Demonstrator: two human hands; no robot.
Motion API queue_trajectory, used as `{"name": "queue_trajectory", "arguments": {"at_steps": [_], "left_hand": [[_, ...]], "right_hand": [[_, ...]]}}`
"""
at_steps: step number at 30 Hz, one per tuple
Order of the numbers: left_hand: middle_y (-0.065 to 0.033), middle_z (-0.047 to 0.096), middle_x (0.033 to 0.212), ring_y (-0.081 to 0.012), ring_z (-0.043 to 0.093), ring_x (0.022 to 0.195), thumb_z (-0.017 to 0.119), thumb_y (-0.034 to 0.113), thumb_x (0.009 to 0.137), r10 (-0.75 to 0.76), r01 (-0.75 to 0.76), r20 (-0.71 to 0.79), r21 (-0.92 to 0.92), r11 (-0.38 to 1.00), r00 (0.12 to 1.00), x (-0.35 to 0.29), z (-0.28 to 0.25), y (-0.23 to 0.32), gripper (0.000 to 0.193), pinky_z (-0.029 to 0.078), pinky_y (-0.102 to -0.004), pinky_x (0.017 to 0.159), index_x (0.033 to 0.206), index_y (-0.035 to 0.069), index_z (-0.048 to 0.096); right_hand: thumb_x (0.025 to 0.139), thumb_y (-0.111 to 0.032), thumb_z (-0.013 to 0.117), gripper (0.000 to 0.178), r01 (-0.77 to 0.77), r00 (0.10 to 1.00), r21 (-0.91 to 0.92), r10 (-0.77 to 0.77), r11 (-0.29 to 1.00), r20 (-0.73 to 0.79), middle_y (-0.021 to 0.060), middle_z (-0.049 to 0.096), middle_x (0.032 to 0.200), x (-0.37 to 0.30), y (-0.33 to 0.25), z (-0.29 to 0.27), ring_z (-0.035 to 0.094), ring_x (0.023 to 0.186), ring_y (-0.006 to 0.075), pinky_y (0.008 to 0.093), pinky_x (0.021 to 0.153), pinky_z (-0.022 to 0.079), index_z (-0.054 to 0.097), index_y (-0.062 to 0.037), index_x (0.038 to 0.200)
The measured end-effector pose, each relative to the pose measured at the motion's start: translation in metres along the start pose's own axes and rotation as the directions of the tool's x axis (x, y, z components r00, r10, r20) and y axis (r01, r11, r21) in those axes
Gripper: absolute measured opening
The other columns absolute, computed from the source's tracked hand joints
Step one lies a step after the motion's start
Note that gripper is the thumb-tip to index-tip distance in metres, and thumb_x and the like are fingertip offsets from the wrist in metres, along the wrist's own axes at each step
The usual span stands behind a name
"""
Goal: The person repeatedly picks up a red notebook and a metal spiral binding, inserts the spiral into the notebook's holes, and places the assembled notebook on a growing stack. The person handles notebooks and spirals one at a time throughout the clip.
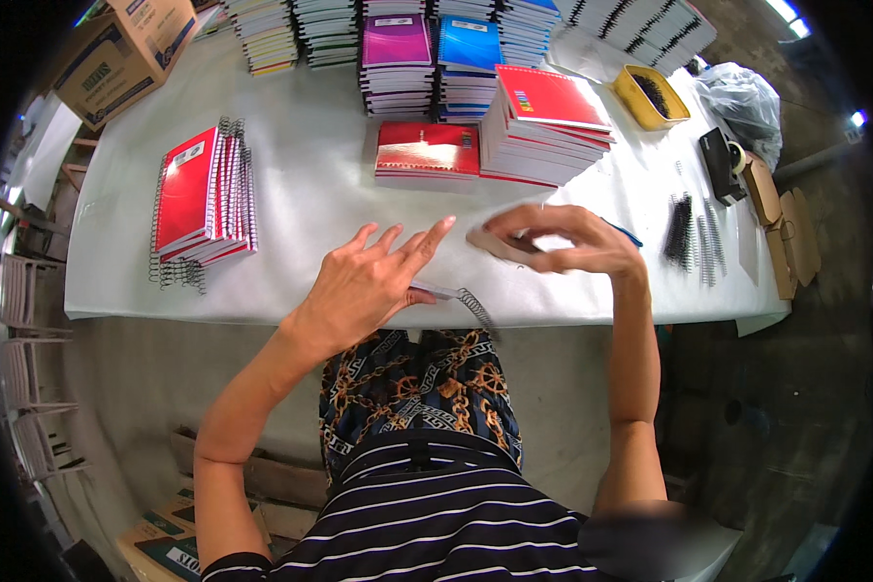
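My left hand (373, 276) holds a thin notebook (435, 289) near the front edge of the table. Its thumb is below the notebook, and its fingers stretch out above. A loose dark spiral coil (475, 308) sticks out from the notebook's right end and hangs past the table edge. To the right, my right hand (563, 238) hovers over the table, fingers curved and smeared by motion. Whether anything is between them, I cannot make out. Something blue (623, 233) shows beside its wrist. Ahead lie a red notebook (427, 147) and a taller stack of red-covered notebooks (551, 126).
At left stands a stack of red notebooks (189, 189) with coils sticking out. Purple (396, 41) and blue (469, 43) notebook stacks stand behind. Rightward are a yellow tub (640, 114) of dark pieces, loose coils (694, 238), a black tape dispenser (720, 167) and a cardboard box (791, 238).
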State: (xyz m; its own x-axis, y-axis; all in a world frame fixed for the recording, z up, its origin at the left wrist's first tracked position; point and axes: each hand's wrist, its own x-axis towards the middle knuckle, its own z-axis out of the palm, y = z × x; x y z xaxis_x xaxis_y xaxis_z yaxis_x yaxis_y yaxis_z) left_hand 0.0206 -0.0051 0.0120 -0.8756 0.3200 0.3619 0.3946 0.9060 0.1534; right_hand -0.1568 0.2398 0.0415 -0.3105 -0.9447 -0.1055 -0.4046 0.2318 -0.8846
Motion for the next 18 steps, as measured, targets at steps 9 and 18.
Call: {"name": "queue_trajectory", "arguments": {"at_steps": [9, 18], "left_hand": [[-0.0104, 0.071, 0.09, -0.0298, 0.068, 0.073, 0.068, 0.042, 0.084, -0.168, 0.191, 0.347, -0.032, 0.981, 0.923, 0.011, -0.001, -0.011, 0.073, 0.054, -0.0415, 0.061, 0.146, 0.014, 0.043], [-0.011, 0.069, 0.072, -0.0316, 0.067, 0.065, 0.063, 0.046, 0.087, -0.151, 0.18, 0.372, -0.044, 0.983, 0.916, 0.02, -0.007, -0.015, 0.06, 0.052, -0.043, 0.057, 0.137, 0.014, 0.054]], "right_hand": [[0.075, -0.035, 0.07, 0.051, 0.129, 0.98, 0.269, -0.164, 0.954, 0.112, 0.0174, 0.067, 0.12, 0.019, 0.017, 0.01, 0.065, 0.107, 0.0306, 0.0425, 0.094, 0.051, 0.072, -0.002, 0.113], [0.077, -0.03, 0.078, 0.041, -0.045, 0.977, -0.251, -0.01, 0.967, -0.212, 0.0159, 0.061, 0.129, 0.015, 0.013, 0.019, 0.056, 0.122, 0.0325, 0.0426, 0.103, 0.042, 0.073, -0.0058, 0.11]]}}
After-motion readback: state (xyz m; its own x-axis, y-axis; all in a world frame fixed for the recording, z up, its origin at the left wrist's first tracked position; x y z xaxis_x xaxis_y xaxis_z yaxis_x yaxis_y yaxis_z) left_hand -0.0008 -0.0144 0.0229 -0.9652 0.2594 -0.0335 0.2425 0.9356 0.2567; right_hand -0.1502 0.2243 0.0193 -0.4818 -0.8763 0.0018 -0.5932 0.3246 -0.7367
